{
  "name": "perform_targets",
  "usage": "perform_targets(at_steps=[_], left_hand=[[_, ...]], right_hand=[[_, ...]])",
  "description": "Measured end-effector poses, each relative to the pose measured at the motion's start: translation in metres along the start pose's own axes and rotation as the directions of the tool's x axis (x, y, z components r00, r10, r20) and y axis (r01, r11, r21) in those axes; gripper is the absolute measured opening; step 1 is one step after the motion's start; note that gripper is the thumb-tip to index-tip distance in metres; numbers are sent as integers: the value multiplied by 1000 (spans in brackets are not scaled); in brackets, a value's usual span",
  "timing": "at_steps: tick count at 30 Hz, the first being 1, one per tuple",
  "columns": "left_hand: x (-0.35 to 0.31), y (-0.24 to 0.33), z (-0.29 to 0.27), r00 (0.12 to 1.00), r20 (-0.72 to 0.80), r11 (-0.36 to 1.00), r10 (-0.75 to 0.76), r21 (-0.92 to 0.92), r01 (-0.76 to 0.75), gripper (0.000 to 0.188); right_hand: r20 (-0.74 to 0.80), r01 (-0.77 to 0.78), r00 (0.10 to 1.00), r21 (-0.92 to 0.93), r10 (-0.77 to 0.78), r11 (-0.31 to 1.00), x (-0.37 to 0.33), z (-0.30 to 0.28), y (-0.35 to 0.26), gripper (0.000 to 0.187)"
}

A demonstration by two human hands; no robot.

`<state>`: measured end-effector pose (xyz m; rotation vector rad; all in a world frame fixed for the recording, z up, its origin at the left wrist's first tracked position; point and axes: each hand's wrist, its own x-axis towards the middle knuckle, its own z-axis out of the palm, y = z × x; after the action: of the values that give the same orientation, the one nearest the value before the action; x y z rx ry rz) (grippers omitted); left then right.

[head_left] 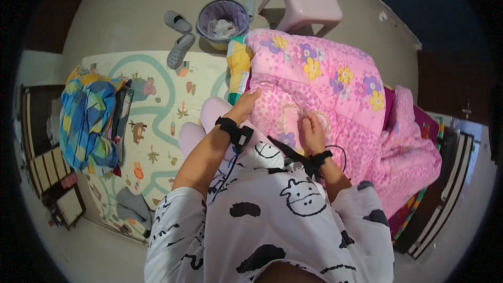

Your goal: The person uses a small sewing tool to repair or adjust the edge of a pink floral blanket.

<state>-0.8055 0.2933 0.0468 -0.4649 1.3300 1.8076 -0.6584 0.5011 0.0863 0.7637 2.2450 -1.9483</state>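
Note:
A pink quilt point(343, 112) with yellow and purple flowers lies partly folded in front of me and to my right. At its left edge, my left hand point(247, 106) is closed on the fabric; some of its fingers are hidden. Over the quilt's near middle part, my right hand point(313, 133) is closed in a pinch, its fingertips against the pink cloth. Both wrists carry black straps, and a small device sits on the left one. Yellow, white and green cloth point(238, 68) shows beneath the quilt's far left corner.
A patterned play mat point(157, 89) spreads on the left, with a blue-green checked cloth bundle point(89, 126) on it. Beyond stand a lined waste bin point(223, 21), a pink plastic stool point(309, 2) and grey clogs point(181, 50). A bunched pink cover point(406, 152) lies at right.

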Motion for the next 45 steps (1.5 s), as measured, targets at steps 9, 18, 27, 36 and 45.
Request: perform_targets(at_steps=[9,18,27,36,45], left_hand=[[-3,10,-52,916,399,889,48,400,-221,42],[-75,-60,-69,872,486,943,-65,316,-107,61],[-130,-104,-16,992,130,961,3,274,-39,81],[-118,-135,14,922,-195,934,335,199,-297,53],[-155,-140,17,982,-44,923,183,-337,-187,46]], right_hand=[[-208,83,930,-685,-304,723,-33,57,-52,24],[-284,-99,951,-655,-123,749,-125,96,-76,22],[-227,-123,974,-527,0,841,-180,64,-7,21],[7,115,993,169,-118,979,-117,62,21,16],[65,0,997,602,-49,798,-111,24,59,17]])
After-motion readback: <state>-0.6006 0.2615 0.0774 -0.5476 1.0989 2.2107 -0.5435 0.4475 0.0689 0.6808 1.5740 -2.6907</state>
